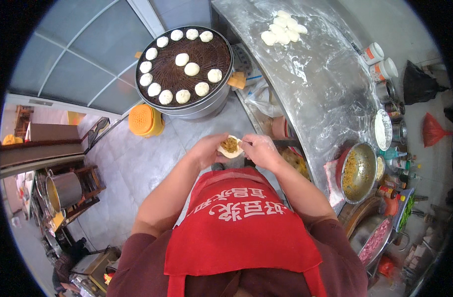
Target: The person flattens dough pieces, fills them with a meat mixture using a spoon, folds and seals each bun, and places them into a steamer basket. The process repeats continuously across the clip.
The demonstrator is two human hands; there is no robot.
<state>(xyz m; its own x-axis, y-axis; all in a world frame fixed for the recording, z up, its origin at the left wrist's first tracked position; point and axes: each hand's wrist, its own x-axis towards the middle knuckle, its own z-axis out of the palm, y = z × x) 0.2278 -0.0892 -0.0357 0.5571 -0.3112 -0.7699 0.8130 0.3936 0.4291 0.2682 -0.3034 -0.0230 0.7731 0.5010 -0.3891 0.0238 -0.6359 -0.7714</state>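
Note:
My left hand (207, 151) cups a round dough wrapper (237, 153) from the left, with the thumb over its upper edge. A brown-yellow chopped filling (230, 144) lies in the wrapper, which is still open at the top. At the wrapper's right edge, my right hand (263, 151) has its fingers closed around what looks like a thin dark tool (241, 141), mostly hidden by the fingers. Both hands are held in front of the red apron (241, 226), above the floor. Beyond them, white filled buns (182, 96) sit in a ring on a round steamer (189, 81), with two more near its middle.
To the right runs a floured metal worktop (323, 85) with a pile of dough rounds (284, 29). A bowl of filling (358, 174), a basin of pink minced meat (375, 241) and a flour bowl (383, 130) line that side. A yellow stool (142, 120) stands left of the steamer.

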